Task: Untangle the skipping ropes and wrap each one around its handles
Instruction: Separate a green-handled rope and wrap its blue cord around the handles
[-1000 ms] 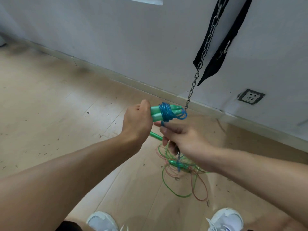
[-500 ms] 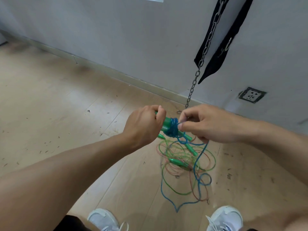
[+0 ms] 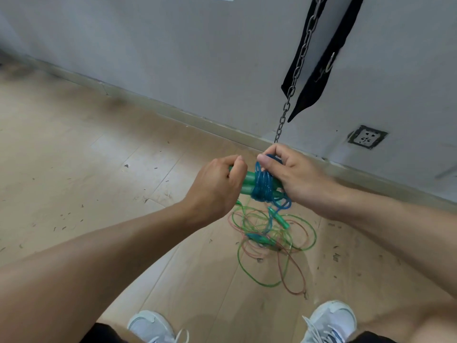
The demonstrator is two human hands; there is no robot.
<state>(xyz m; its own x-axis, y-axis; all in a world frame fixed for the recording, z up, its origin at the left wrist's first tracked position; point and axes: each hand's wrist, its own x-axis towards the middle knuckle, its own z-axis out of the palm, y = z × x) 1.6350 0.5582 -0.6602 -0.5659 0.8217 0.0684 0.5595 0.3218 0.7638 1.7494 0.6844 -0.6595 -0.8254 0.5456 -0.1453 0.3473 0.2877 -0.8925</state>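
Here, going from the biggest thing down:
Floor: the wooden floor (image 3: 74, 169) is carrying a loose heap of ropes just ahead of two white shoes (image 3: 150, 326).
Wall: a steel chain (image 3: 300, 60) and a black strap (image 3: 319, 63) are hanging against it, with a wall socket (image 3: 366, 136) lower to the right.
Tangle: a green rope (image 3: 257, 276) and a reddish rope (image 3: 296, 271) are lying looped through each other on the floor, with spare green handles (image 3: 282, 220) among them.
Left hand: the left hand (image 3: 215, 189) is gripping the pair of green handles (image 3: 247, 183) held side by side above the heap.
Right hand: the right hand (image 3: 294, 174) is pinching a turn of the blue rope (image 3: 263, 185) between thumb and fingers and laying it over the coil on the handles.
Blue rope: most of it is sitting wound on the handles; a short tail is dangling toward the heap.
Risk: the dangling tail is looking likely to snag in the heap below and drag other loops up; if the pinch is slackening, the springy turns could be sliding off the handle ends.
Containers: none is showing here; nothing is holding the ropes but the floor and the hands.
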